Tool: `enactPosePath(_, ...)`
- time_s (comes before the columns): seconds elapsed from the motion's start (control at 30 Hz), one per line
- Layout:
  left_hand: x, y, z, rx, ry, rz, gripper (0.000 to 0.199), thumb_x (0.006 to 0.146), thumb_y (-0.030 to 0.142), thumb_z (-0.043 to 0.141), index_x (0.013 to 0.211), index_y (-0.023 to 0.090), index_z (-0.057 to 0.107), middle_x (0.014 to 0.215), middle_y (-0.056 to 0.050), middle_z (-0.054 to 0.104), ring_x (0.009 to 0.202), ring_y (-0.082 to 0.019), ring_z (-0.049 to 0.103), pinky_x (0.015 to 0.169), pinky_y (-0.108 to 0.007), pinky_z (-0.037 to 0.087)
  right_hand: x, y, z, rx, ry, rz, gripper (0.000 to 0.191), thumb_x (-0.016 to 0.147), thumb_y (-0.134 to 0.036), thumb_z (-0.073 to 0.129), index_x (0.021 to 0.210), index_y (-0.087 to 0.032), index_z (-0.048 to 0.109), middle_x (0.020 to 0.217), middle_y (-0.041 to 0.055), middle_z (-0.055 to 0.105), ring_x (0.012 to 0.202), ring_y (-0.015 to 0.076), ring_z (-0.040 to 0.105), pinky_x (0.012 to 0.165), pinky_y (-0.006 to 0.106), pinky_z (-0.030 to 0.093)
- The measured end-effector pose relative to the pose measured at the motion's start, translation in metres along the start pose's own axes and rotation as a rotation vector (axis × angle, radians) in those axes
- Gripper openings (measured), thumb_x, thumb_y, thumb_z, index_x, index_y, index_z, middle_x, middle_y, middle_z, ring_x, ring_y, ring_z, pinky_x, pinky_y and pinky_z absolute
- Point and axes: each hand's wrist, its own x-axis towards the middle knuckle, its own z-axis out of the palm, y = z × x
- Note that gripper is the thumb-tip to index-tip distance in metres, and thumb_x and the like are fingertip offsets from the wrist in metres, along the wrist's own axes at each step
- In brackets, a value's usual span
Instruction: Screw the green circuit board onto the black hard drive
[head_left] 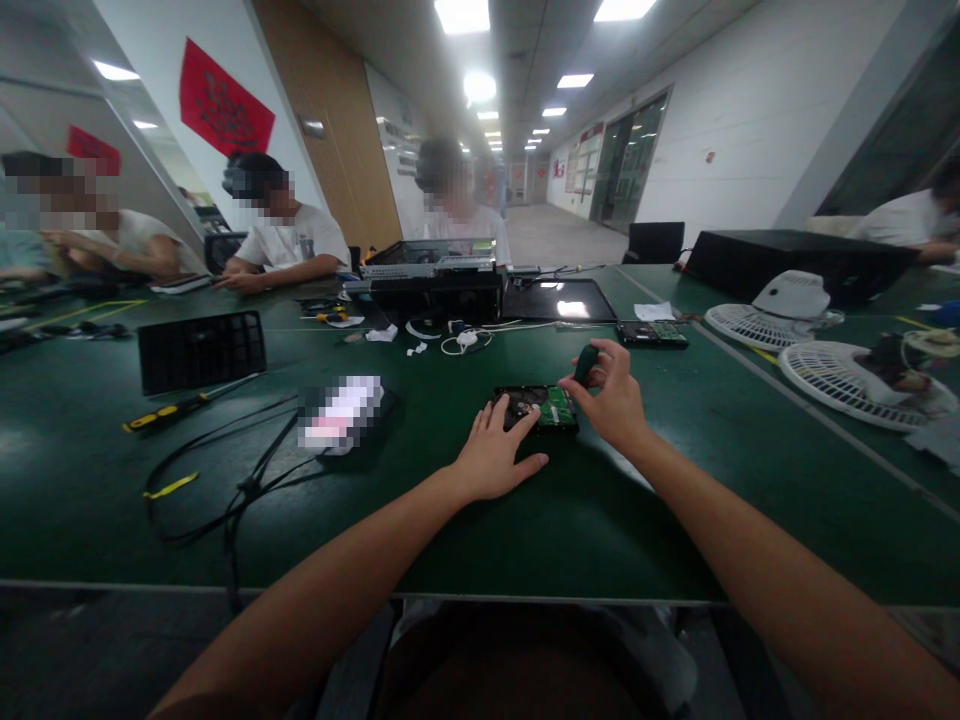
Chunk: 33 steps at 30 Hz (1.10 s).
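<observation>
A hard drive [556,408] lies on the green table in front of me, its green circuit board facing up. My left hand [495,450] rests on the drive's left part with its fingers spread. In my right hand [616,400], a screwdriver with a dark green handle [587,362] is pinched between thumb and fingers. It is held tilted over the drive's right end. The screwdriver's tip is too small to make out, so I cannot tell whether it touches a screw.
A second hard drive [652,335] lies farther back. Left are a yellow-black screwdriver [169,410], a dark panel [201,352] and black cables [247,485]. White fan grilles [847,385] lie right, and an opened metal case [427,280] stands behind. Several people sit around the table.
</observation>
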Motion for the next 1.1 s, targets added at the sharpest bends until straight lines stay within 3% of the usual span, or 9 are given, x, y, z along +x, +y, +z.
enactPosePath(0.27, 0.002, -0.003, 0.003, 0.02, 0.019, 0.02, 0.083, 0.096, 0.077, 0.053, 0.167, 0.044, 0.027, 0.181, -0.001, -0.006, 0.163, -0.047, 0.001, 0.131, -0.063, 0.015, 0.002, -0.006, -0.009, -0.136, 0.023, -0.095, 0.053, 0.098, -0.041, 0.062, 0.146, -0.026, 0.048, 0.128, 0.0146, 0.07, 0.099, 0.0296, 0.074, 0.098, 0.052, 0.058)
enactPosePath(0.57, -0.001, -0.002, 0.001, 0.006, 0.012, 0.009, 0.084, 0.095, 0.08, 0.051, 0.167, 0.046, 0.026, 0.181, 0.0, -0.007, 0.163, -0.049, 0.001, 0.131, -0.064, 0.017, 0.005, -0.006, -0.011, -0.147, 0.085, -0.066, 0.054, 0.089, -0.046, 0.074, 0.135, -0.025, 0.052, 0.119, 0.0128, 0.068, 0.087, 0.0264, 0.071, 0.08, 0.046, 0.061)
enactPosePath(0.87, 0.001, -0.004, 0.003, 0.011, 0.007, 0.017, 0.085, 0.095, 0.08, 0.05, 0.168, 0.045, 0.024, 0.181, 0.0, -0.008, 0.163, -0.047, -0.001, 0.131, -0.064, 0.016, 0.006, -0.008, -0.014, -0.052, 0.018, -0.047, 0.048, 0.094, -0.044, 0.066, 0.136, -0.027, 0.048, 0.123, 0.0126, 0.072, 0.098, 0.0274, 0.073, 0.088, 0.046, 0.061)
enactPosePath(1.1, 0.0, -0.004, 0.002, -0.002, 0.005, 0.019, 0.085, 0.095, 0.081, 0.049, 0.168, 0.046, 0.023, 0.181, 0.0, -0.008, 0.163, -0.048, 0.0, 0.13, -0.065, 0.017, 0.008, 0.0, -0.015, -0.129, 0.06, -0.078, 0.052, 0.091, -0.048, 0.073, 0.132, -0.025, 0.05, 0.108, 0.0103, 0.073, 0.085, 0.0254, 0.073, 0.08, 0.044, 0.062)
